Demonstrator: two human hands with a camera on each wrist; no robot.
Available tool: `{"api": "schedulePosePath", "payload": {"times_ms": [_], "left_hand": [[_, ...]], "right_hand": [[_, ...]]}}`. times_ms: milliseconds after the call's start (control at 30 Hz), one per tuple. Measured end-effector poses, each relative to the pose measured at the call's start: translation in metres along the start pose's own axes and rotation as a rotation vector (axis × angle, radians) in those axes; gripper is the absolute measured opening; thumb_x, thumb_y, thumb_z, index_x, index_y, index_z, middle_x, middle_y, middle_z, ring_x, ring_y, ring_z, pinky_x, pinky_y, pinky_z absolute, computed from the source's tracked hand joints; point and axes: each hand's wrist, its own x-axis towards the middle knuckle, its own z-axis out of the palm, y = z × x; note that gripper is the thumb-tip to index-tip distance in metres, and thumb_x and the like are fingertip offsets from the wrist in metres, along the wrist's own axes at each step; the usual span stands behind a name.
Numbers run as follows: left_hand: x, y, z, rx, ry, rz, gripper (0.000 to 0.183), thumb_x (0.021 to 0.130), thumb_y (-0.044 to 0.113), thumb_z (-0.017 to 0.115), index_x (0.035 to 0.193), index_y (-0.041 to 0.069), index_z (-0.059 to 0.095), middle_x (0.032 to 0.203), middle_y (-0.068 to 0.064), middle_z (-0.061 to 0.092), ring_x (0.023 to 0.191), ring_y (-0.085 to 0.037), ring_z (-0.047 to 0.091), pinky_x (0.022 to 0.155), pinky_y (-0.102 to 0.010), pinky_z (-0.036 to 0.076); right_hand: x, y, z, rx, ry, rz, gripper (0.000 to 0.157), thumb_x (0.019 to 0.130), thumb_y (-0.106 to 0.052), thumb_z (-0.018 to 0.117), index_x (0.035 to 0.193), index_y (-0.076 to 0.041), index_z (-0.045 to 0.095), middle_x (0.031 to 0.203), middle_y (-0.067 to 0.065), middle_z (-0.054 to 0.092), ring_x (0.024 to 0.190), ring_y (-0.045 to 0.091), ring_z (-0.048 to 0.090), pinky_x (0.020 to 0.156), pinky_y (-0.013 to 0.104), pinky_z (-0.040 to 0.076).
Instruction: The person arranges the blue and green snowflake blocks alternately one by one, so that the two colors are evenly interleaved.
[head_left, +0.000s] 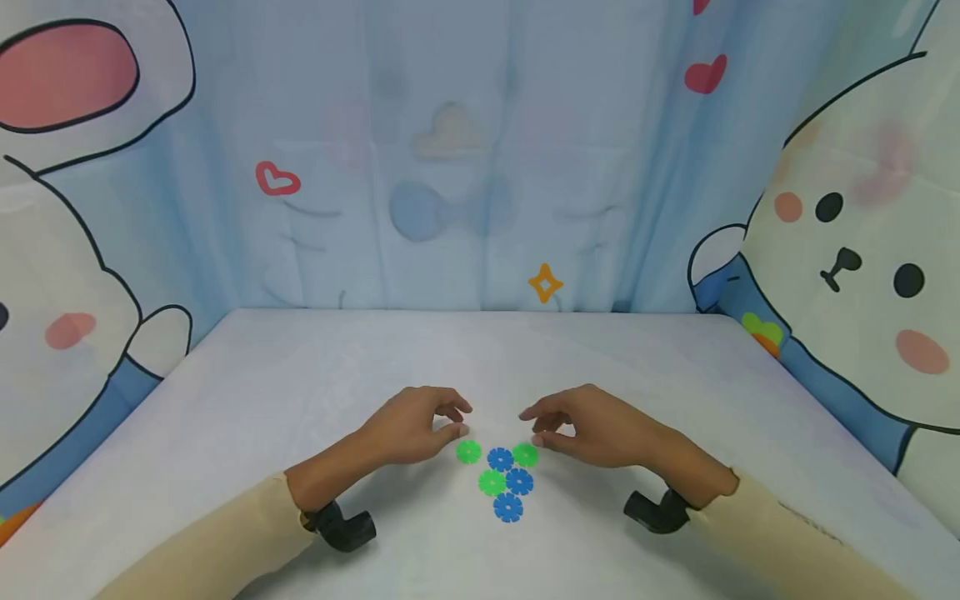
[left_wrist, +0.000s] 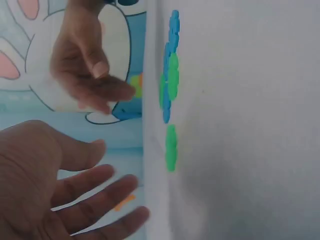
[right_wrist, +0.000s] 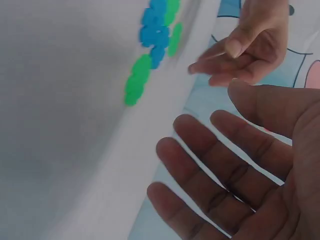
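Three flat green plastic-looking discs with notched, flower-like rims lie between the hands and a little nearer the person: one just below the left thumb tip [head_left: 468, 452], one just below the right thumb tip [head_left: 526, 455], one lower between them [head_left: 492, 482]. Three matching blue discs sit among them: one between the upper greens [head_left: 500, 459], one beside the lower green [head_left: 519, 481], one nearest the person [head_left: 507, 507]. The green disc by the left hand stands apart from the rest; whether the others interlock or merely touch cannot be told.

The left hand [head_left: 416, 427] and right hand [head_left: 592, 425] hover on either side, fingers loosely bent and parted, gripping nothing. This looks like a pause between handling steps, with the discs laid out loose. Picking one up would seem to call for lowering thumb and forefinger to its thin rim and pinching without nudging its neighbours.

Below each hand, a black wrist-worn device [head_left: 345, 532] meets a beige sleeve [head_left: 213, 533]. The white tabletop [head_left: 360, 358] spreads beyond both hands to a pale-blue cartoon-print curtain [head_left: 450, 275].
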Motion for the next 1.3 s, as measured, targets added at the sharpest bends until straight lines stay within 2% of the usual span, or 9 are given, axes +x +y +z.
{"api": "schedulePosePath", "payload": {"times_ms": [67, 133, 267, 367, 500, 733, 967, 1133, 1300], "left_hand": [[0.006, -0.003, 0.005, -0.090, 0.010, 0.008, 0.029, 0.095, 0.026, 0.065, 0.122, 0.015, 0.066, 0.109, 0.000, 0.072, 0.110, -0.022, 0.065, 0.091, -0.043, 0.051], [0.011, -0.007, 0.010, -0.188, 0.003, 0.005, 0.029, 0.095, 0.024, 0.065, 0.122, 0.014, 0.064, 0.111, -0.001, 0.069, 0.111, -0.021, 0.064, 0.091, -0.041, 0.052], [0.017, -0.018, 0.017, -0.322, -0.054, 0.015, 0.030, 0.093, 0.019, 0.068, 0.122, 0.012, 0.063, 0.117, -0.004, 0.065, 0.112, -0.021, 0.061, 0.094, -0.038, 0.052], [0.020, -0.025, 0.021, -0.348, -0.118, 0.043, 0.031, 0.090, 0.018, 0.072, 0.119, 0.014, 0.065, 0.118, 0.000, 0.064, 0.112, -0.018, 0.058, 0.097, -0.037, 0.049], [0.022, -0.029, 0.020, -0.329, -0.166, 0.084, 0.033, 0.086, 0.019, 0.076, 0.118, 0.019, 0.067, 0.121, 0.007, 0.063, 0.113, -0.015, 0.053, 0.098, -0.036, 0.044], [0.021, -0.029, 0.015, -0.250, -0.154, 0.094, 0.035, 0.082, 0.019, 0.081, 0.115, 0.022, 0.071, 0.122, 0.004, 0.059, 0.114, -0.014, 0.050, 0.094, -0.034, 0.043], [0.021, -0.030, 0.018, -0.190, -0.161, 0.100, 0.034, 0.078, 0.024, 0.084, 0.111, 0.023, 0.073, 0.120, 0.003, 0.059, 0.114, -0.013, 0.050, 0.090, -0.031, 0.043], [0.019, -0.030, 0.019, -0.142, -0.151, 0.094, 0.033, 0.079, 0.028, 0.083, 0.110, 0.024, 0.074, 0.120, 0.003, 0.058, 0.112, -0.012, 0.050, 0.090, -0.031, 0.044], [0.017, -0.030, 0.017, -0.107, -0.126, 0.101, 0.027, 0.080, 0.028, 0.083, 0.104, 0.022, 0.074, 0.116, 0.003, 0.061, 0.114, -0.016, 0.050, 0.097, -0.037, 0.043]], "right_hand": [[0.011, 0.000, 0.002, 0.058, -0.016, -0.082, 0.029, 0.094, -0.021, 0.068, 0.121, -0.012, 0.069, 0.096, -0.013, 0.073, 0.089, 0.003, 0.067, 0.083, 0.033, 0.057], [0.022, -0.001, 0.003, 0.107, -0.027, -0.129, 0.026, 0.094, -0.020, 0.068, 0.118, -0.012, 0.070, 0.093, -0.013, 0.071, 0.085, 0.001, 0.066, 0.081, 0.027, 0.056], [0.039, 0.001, 0.009, 0.175, -0.036, -0.130, 0.022, 0.094, -0.023, 0.068, 0.113, -0.013, 0.072, 0.090, -0.012, 0.070, 0.081, 0.001, 0.064, 0.077, 0.022, 0.055], [0.045, 0.004, 0.014, 0.200, -0.028, -0.108, 0.020, 0.095, -0.024, 0.067, 0.111, -0.015, 0.072, 0.091, -0.010, 0.071, 0.080, 0.002, 0.064, 0.076, 0.022, 0.054], [0.048, 0.008, 0.020, 0.232, -0.014, -0.095, 0.017, 0.096, -0.022, 0.065, 0.109, -0.015, 0.073, 0.097, -0.006, 0.073, 0.082, 0.004, 0.064, 0.076, 0.024, 0.054], [0.049, 0.010, 0.023, 0.286, -0.053, -0.088, 0.019, 0.095, -0.024, 0.066, 0.109, -0.014, 0.073, 0.101, -0.006, 0.071, 0.081, 0.009, 0.061, 0.077, 0.024, 0.053], [0.044, 0.017, 0.028, 0.262, -0.093, -0.061, 0.017, 0.088, -0.026, 0.075, 0.104, -0.022, 0.073, 0.088, -0.009, 0.064, 0.082, 0.011, 0.057, 0.073, 0.023, 0.050], [0.044, 0.019, 0.034, 0.216, -0.121, -0.053, 0.022, 0.082, -0.032, 0.080, 0.101, -0.026, 0.072, 0.092, -0.011, 0.063, 0.085, 0.012, 0.055, 0.074, 0.024, 0.048], [0.046, 0.017, 0.037, 0.181, -0.129, -0.066, 0.024, 0.080, -0.033, 0.082, 0.101, -0.027, 0.072, 0.094, -0.011, 0.062, 0.085, 0.011, 0.055, 0.074, 0.024, 0.049]]}}
